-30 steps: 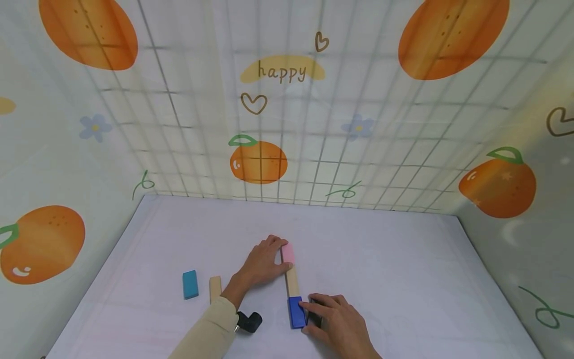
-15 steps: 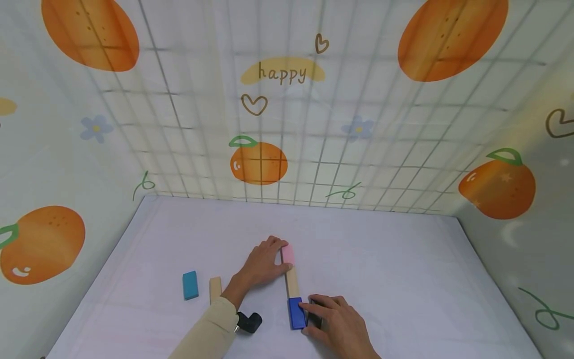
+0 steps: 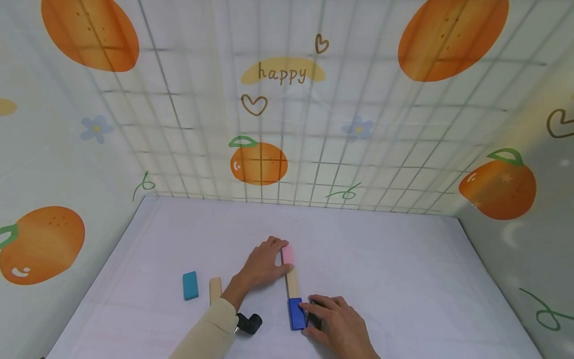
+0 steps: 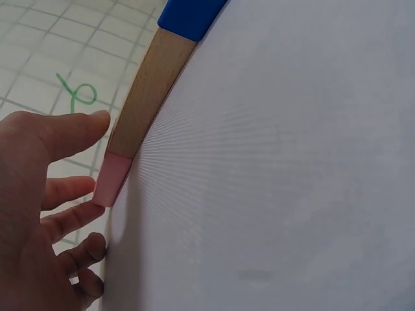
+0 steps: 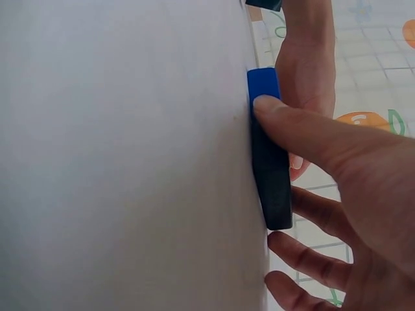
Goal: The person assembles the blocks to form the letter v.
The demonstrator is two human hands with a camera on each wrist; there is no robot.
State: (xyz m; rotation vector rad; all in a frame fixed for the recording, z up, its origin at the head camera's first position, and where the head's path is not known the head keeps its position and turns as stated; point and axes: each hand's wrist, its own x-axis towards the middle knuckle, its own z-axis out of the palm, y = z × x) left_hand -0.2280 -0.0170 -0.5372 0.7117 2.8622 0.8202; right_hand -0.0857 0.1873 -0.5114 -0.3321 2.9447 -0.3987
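On the white table a pink block (image 3: 288,253), a plain wooden block (image 3: 292,283) and a blue block (image 3: 296,313) lie end to end in a line. My left hand (image 3: 263,260) holds the pink block, thumb at its near end and a fingertip at its far end. A dark block (image 5: 273,188) stands at an angle against the blue block's right side. My right hand (image 3: 343,321) pinches that dark block between thumb and fingers, its index fingertip reaching the blue block. The palm partly hides the dark block in the head view.
A teal block (image 3: 190,285) lies to the left on the table. Beside it is another wooden block (image 3: 215,289), partly covered by the left sleeve (image 3: 211,321). A black device (image 3: 250,323) sticks out from the left wrist. A printed curtain (image 3: 296,119) stands behind the table.
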